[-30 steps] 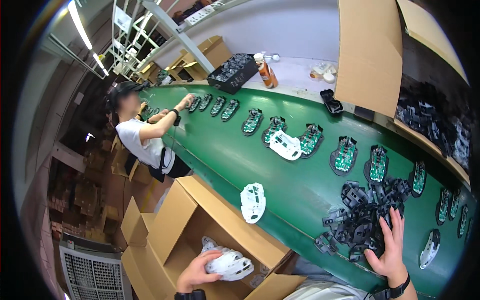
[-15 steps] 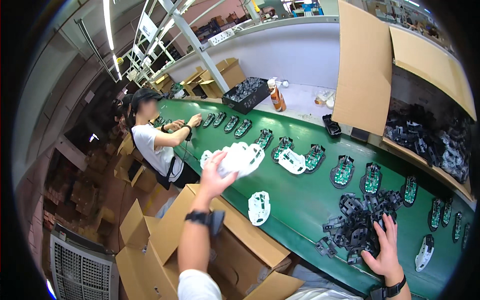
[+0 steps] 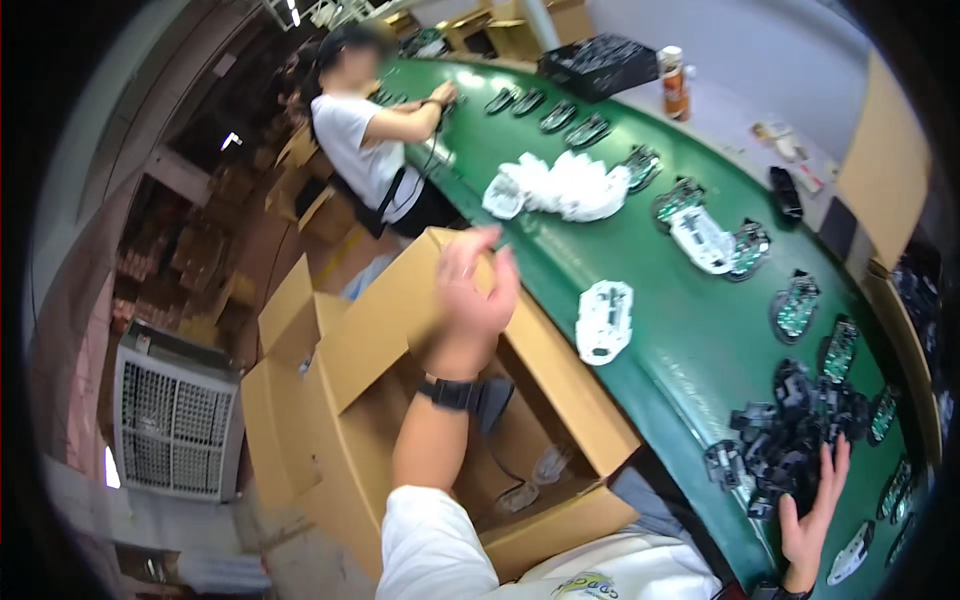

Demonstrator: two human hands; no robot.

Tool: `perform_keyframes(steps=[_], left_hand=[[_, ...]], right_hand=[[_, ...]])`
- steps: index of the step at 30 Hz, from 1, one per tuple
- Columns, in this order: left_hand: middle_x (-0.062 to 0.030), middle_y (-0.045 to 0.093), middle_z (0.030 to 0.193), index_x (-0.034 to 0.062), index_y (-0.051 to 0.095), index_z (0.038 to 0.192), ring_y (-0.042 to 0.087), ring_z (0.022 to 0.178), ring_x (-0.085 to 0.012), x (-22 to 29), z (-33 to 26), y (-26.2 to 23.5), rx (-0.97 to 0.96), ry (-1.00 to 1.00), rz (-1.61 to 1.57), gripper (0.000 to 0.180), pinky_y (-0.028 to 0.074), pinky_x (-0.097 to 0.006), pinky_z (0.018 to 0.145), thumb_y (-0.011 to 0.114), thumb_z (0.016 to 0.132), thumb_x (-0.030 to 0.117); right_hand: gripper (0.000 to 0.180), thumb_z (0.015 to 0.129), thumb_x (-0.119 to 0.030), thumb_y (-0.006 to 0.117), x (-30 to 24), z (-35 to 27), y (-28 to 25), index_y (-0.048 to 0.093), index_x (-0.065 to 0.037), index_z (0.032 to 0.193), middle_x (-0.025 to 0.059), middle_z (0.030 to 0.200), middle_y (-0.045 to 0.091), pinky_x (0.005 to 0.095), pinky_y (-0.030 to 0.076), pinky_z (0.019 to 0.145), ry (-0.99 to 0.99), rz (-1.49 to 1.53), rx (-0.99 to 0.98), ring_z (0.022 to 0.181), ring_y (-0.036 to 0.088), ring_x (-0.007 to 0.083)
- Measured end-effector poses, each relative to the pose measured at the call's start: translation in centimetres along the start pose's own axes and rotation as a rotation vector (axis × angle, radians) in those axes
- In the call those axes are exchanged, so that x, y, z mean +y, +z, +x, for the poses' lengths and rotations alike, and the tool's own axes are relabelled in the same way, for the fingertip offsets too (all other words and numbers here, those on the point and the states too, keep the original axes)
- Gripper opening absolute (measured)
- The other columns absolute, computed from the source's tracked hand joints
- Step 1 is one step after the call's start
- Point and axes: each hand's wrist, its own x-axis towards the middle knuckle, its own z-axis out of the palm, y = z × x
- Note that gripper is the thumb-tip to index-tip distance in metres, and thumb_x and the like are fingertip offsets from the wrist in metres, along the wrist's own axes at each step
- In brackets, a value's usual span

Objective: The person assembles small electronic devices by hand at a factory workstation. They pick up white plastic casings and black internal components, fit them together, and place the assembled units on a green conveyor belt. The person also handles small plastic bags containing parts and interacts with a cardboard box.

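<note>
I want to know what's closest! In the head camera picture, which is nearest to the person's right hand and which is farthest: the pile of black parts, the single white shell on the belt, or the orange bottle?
From the right hand:
1. Pile of black parts, touching its fingers, on the green belt.
2. Single white shell, mid-belt, to the left.
3. Orange bottle, far across, beyond the belt.

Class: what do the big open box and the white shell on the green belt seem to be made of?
The box looks like brown corrugated cardboard: matte, with folded flaps. The white shell is probably moulded plastic: smooth, rounded, faintly glossy. The belt looks like smooth green rubbery sheet with soft light reflections.
</note>
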Motion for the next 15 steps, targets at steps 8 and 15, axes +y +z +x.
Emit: perform_keyframes(steps=[8,15], left_hand=[[-0.0178,0.072,0.092,0.0058,0.069,0.094,0.068,0.087,-0.0414,-2.3,-26.5,-6.3,-0.699,-0.586,0.162,0.022,0.057,-0.050,0.078,0.067,0.084,0.025],[-0.0249,0.066,0.127,-0.0072,0.058,0.131,0.065,0.116,-0.0379,6.2,-35.6,2.5,-1.713,-0.848,0.083,0.064,0.054,-0.047,0.097,0.066,0.086,0.038]], right_hand=[[0.076,0.092,-0.035,0.057,0.3,0.6,1.0,0.035,0.002,0.154,0.0248,0.164,0.027,0.0519,0.013,0.124,-0.082,-0.126,0.025,0.152,0.023,0.0411],[0.078,0.090,-0.036,0.058,0.1,1.1,1.3,0.035,0.003,0.154,0.0241,0.164,0.027,0.0514,0.013,0.124,-0.049,-0.127,0.030,0.152,0.023,0.0405]])
